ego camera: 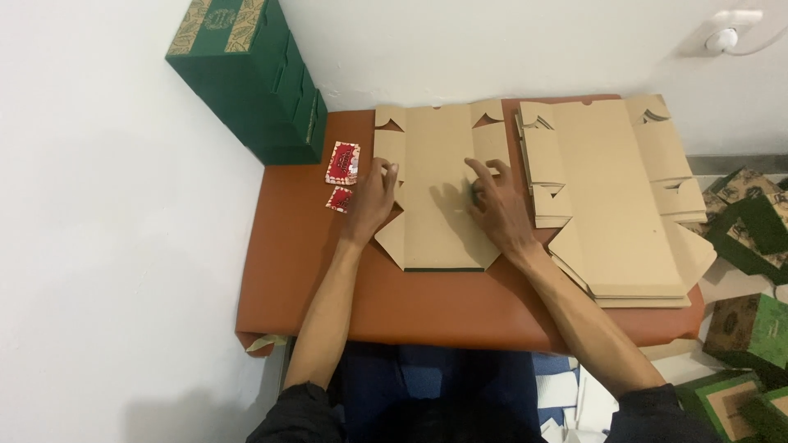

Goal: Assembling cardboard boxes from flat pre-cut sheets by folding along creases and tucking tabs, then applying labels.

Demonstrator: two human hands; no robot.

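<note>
A flat cardboard blank [435,189] is lying unfolded in the middle of the bench [304,271], plain brown side up, with a dark edge showing along its near end. Both hands are resting on it. The left hand [371,199] is pressing down, fingers spread and loosely open, on the blank's left flap, gripping nothing that shows. The right hand [497,203] is lying on the blank's right part, fingers bent and pressing the card; it is not closing round anything visible.

No flap is standing up yet and no side is formed, so by the look of it the folding of this blank is only starting; all creases and tucks appear left to do.

Just right of it a stack of blanks [611,197] is waiting, flat and unfolded. Left of the left hand two small red packets [343,162] are lying on the bench. A pile of finished green boxes [254,82] is standing in the far left corner, and more green boxes [751,328] are lying on the floor to the right.
</note>
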